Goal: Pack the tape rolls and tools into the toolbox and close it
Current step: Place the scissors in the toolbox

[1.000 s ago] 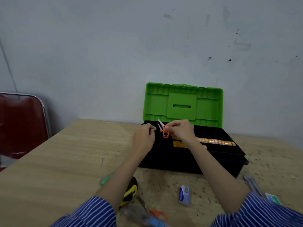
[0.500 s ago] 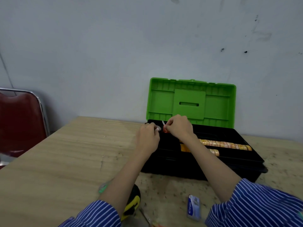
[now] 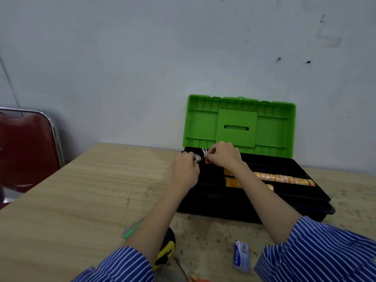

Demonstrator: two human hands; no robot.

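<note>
Left hand (image 3: 185,169) closed on a tape roll (image 3: 197,158) at the toolbox's (image 3: 284,202) left end, right hand (image 3: 222,156) pinching small scissors (image 3: 206,157) just beside it, green lid (image 3: 238,125) upright, orange rolls (image 3: 284,178) in the tray, tape measure (image 3: 167,249) and small box (image 3: 241,256) on the table (image 3: 71,200).

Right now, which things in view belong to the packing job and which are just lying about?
Job:
toolbox, lid open
tape rolls in its tray
orange scissors under the right hand
left hand
tape measure
green tool
small blue box

Lying about:
red chair
</note>
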